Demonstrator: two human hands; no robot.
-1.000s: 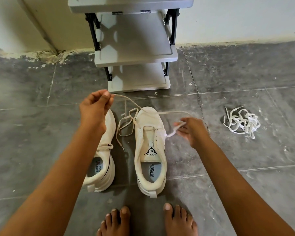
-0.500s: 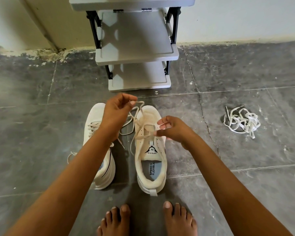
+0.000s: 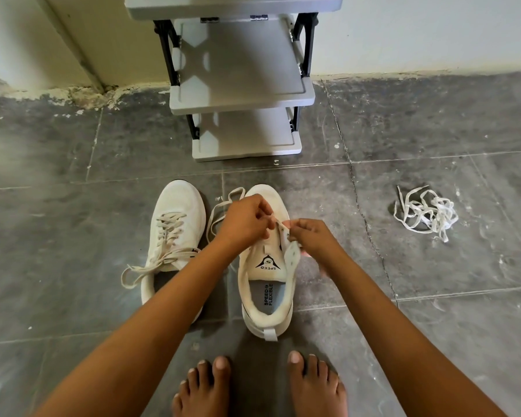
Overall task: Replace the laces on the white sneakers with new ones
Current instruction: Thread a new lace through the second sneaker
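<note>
Closer over the sneaker [image 3: 266, 311] now, left grip [image 3: 247, 221] pinches its lace [image 3: 220, 210], right grip [image 3: 316, 239] holds eyelet flap [image 3: 294, 254]

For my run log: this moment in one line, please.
step: unlacing | left hand: pinches lace | right hand: holds eyelet flap of open sneaker | other sneaker: laced | lace pile: on floor, apart

The left sneaker [image 3: 175, 224] and right sneaker [image 3: 266, 314] are off-white, their laces [image 3: 169, 233] beige. The right one has a black logo [image 3: 267, 262] and pale blue insole [image 3: 268, 294]. The loose laces [image 3: 424, 210] are white, the rack [image 3: 241, 70] grey with black struts [image 3: 166, 46], the floor [image 3: 73, 206] dark grey, pale-streaked.
</note>
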